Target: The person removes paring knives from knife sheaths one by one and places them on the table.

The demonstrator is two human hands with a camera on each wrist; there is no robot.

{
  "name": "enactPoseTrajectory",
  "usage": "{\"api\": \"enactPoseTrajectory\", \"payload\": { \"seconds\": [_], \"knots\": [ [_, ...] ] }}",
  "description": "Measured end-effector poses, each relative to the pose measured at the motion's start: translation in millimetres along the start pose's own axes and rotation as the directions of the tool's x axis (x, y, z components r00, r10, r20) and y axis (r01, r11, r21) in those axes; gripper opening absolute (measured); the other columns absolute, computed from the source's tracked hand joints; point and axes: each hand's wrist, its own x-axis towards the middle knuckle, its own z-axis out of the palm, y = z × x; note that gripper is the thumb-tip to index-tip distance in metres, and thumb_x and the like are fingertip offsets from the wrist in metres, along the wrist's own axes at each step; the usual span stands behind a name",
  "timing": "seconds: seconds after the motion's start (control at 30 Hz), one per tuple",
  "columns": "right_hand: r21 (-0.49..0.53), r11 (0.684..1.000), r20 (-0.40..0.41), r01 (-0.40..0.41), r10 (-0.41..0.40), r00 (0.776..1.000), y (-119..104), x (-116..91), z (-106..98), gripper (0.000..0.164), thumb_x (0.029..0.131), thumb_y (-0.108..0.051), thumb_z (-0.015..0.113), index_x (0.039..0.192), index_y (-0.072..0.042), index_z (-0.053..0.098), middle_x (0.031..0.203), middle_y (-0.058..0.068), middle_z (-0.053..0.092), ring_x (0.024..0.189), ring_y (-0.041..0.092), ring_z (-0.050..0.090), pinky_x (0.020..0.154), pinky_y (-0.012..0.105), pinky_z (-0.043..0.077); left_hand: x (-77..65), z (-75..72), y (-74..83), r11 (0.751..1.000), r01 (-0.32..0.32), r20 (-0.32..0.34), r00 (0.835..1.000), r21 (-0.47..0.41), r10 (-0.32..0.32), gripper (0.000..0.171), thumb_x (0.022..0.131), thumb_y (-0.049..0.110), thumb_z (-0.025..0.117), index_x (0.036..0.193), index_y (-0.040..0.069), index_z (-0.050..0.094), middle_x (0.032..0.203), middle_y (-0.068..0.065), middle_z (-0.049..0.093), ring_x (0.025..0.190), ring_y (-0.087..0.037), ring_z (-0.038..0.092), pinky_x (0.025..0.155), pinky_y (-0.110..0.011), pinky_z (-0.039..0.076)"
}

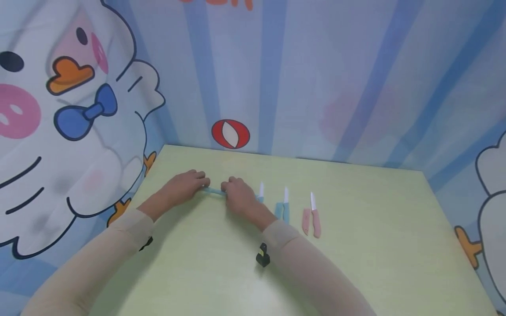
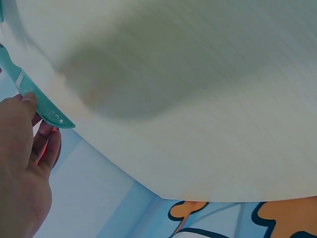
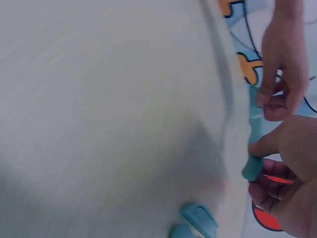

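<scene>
Both hands hold one teal paring knife (image 1: 215,191) level above the far left part of the table. My left hand (image 1: 185,186) pinches its teal sheath (image 2: 49,111) between thumb and fingers. The knife's handle (image 3: 254,166) is gripped by my right hand (image 1: 239,196). A short strip of white blade (image 2: 19,78) shows between sheath and handle; the sheath covers the rest. Just right of the right hand lies a blue knife (image 1: 261,189) with a bare white blade, partly hidden by that hand and wrist.
Farther right lie another blue knife (image 1: 286,211) beside its blue sheath (image 1: 279,210), and a pink knife (image 1: 316,223) beside a pink sheath (image 1: 306,220), blades pointing away. A black device (image 1: 262,255) shows by the right sleeve. A printed cloth backdrop (image 1: 300,87) rises behind the table's far edge.
</scene>
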Motion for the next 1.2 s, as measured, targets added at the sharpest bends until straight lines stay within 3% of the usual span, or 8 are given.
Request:
{"api": "enactPoseTrajectory", "payload": {
  "seconds": [0.23,0.57,0.9,1.2],
  "knots": [
    [-0.066,0.996,0.052,0.060,-0.056,0.997,13.3,-10.0,-25.9,0.016,0.099,0.000,0.065,0.110,-0.009,0.073,0.092,0.004,0.060,0.081,0.019,0.053,0.071,0.030,0.049,10.0,-9.6,20.7,0.999,0.027,0.031,0.999,-0.028,-0.026,0.018,0.097,0.010,0.078,0.113,0.016,0.072,0.094,0.002,0.062,0.083,-0.018,0.055,0.081,-0.033,0.056],
    [-0.149,0.977,0.144,0.152,-0.130,0.981,35.9,-36.6,-62.9,0.007,0.101,-0.003,0.066,0.103,-0.009,0.071,0.090,0.000,0.057,0.078,0.016,0.052,0.072,0.028,0.052,27.1,-18.7,54.8,0.999,-0.005,0.022,1.000,-0.050,0.006,0.017,0.098,0.009,0.077,0.111,0.017,0.071,0.095,0.004,0.061,0.085,-0.016,0.055,0.083,-0.030,0.057],
    [-0.166,0.967,0.129,0.191,-0.171,0.977,59.8,-49.3,-94.0,0.011,0.098,0.001,0.069,0.099,-0.009,0.073,0.086,-0.002,0.059,0.077,0.016,0.055,0.073,0.031,0.054,45.0,-33.1,74.9,0.994,-0.018,-0.010,1.000,-0.109,0.017,0.019,0.098,0.004,0.074,0.114,0.014,0.071,0.099,0.003,0.063,0.090,-0.018,0.055,0.086,-0.032,0.055],
    [-0.181,0.965,0.094,0.192,-0.177,0.980,79.1,-62.0,-103.9,0.011,0.097,0.001,0.070,0.099,-0.009,0.073,0.086,-0.002,0.061,0.078,0.018,0.056,0.073,0.033,0.055,59.2,-30.4,85.9,0.992,-0.017,-0.041,0.999,-0.125,0.012,0.018,0.100,0.005,0.072,0.115,0.015,0.071,0.101,0.002,0.064,0.090,-0.017,0.057,0.086,-0.033,0.056]
  ]
}}
